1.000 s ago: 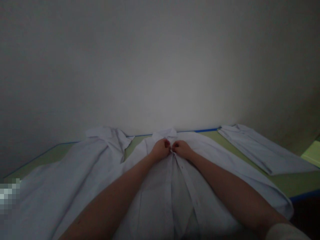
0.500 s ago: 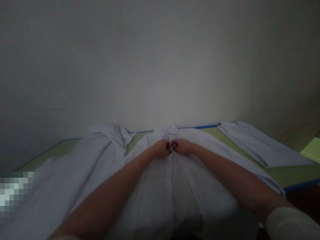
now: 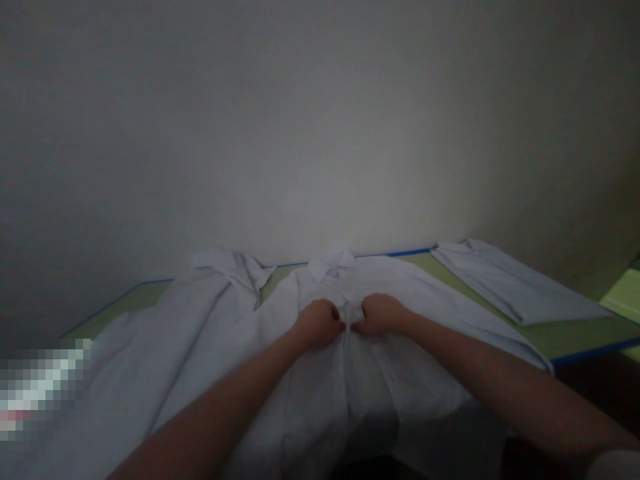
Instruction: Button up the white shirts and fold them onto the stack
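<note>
A white collared shirt [image 3: 320, 373] lies front side up before me, its collar [image 3: 331, 263] toward the wall. Partway down its front opening, my left hand [image 3: 323, 323] pinches the left front edge with curled fingers. Just across the gap, my right hand [image 3: 381, 315] is closed on the other front edge. The two hands are slightly apart, with the placket between them. Below them the front panels part a little. Any button at the fingertips is too small and dim to make out.
Another white shirt [image 3: 200, 327] is spread on the left, against the one I hold. A folded white garment [image 3: 520, 283] rests on the right of the green, blue-edged table [image 3: 575, 340]. A plain wall [image 3: 320, 133] rises behind the table.
Both hands have come down the shirt front, away from the collar, and are a little farther apart. They still grip the front edges. The view has shifted slightly.
</note>
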A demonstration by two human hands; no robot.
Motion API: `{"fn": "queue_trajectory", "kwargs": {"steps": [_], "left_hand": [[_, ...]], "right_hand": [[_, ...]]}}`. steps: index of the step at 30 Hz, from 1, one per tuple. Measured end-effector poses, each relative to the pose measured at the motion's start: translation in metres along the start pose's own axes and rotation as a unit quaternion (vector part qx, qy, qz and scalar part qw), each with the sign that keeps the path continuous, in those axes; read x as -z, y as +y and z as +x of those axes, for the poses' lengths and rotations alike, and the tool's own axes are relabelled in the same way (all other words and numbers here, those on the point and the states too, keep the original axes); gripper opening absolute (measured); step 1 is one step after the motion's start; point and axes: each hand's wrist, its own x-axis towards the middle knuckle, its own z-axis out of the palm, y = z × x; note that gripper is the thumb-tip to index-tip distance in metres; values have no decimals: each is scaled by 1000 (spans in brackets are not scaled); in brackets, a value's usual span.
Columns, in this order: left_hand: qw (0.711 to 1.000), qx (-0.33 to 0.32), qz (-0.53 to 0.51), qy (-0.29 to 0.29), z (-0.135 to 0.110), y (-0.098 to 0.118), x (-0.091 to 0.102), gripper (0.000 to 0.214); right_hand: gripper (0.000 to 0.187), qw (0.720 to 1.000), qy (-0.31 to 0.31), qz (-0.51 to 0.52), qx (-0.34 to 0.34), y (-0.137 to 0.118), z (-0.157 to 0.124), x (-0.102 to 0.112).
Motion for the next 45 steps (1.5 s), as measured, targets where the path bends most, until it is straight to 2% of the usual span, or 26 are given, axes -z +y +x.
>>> {"fn": "queue_trajectory", "kwargs": {"steps": [5, 9, 12, 16, 18, 20, 23, 27, 30, 33, 37, 40, 45], "left_hand": [[1000, 2, -29, 13, -4, 1, -6, 20], [998, 17, -52, 32, -2, 0, -13, 21], [997, 34, -59, 29, 13, 1, -13, 23], [997, 42, -61, 17, 37, 3, -1, 22], [998, 31, -62, 10, 42, 5, 7, 20], [998, 15, -65, 7, 38, 8, 15, 18], [996, -15, -89, 8, 23, 15, 25, 18], [981, -29, -182, -60, 9, 29, 31, 17], [961, -3, -258, -96, 9, 37, 24, 15], [948, 10, -307, -90, 13, 37, 10, 16], [933, -9, -348, -94, 19, 29, -6, 16], [923, 0, -377, -82, 21, 27, -12, 10], [905, 33, -420, -62, 21, 30, -16, 12]], "right_hand": [[38, 999, -40, 1, -13, 7, 4, -1], [34, 1000, 4, 5, -25, 4, 1, -8], [37, 1000, 26, 8, -8, -1, 9, -6], [36, 1000, 12, -7, 27, -5, 30, 5], [33, 999, -1, -15, 29, -3, 35, 11], [30, 999, -2, -15, 32, 2, 32, 16], [26, 998, 29, 19, 44, 12, 16, 22], [20, 991, 81, 96, 41, 22, -7, 30], [18, 982, 107, 153, 30, 22, -15, 28], [20, 973, 132, 185, 33, 17, -19, 17], [21, 966, 159, 199, 41, 11, -22, 0], [22, 960, 180, 211, 45, 8, -24, -6], [19, 960, 171, 217, 39, 6, -26, -7]]}}
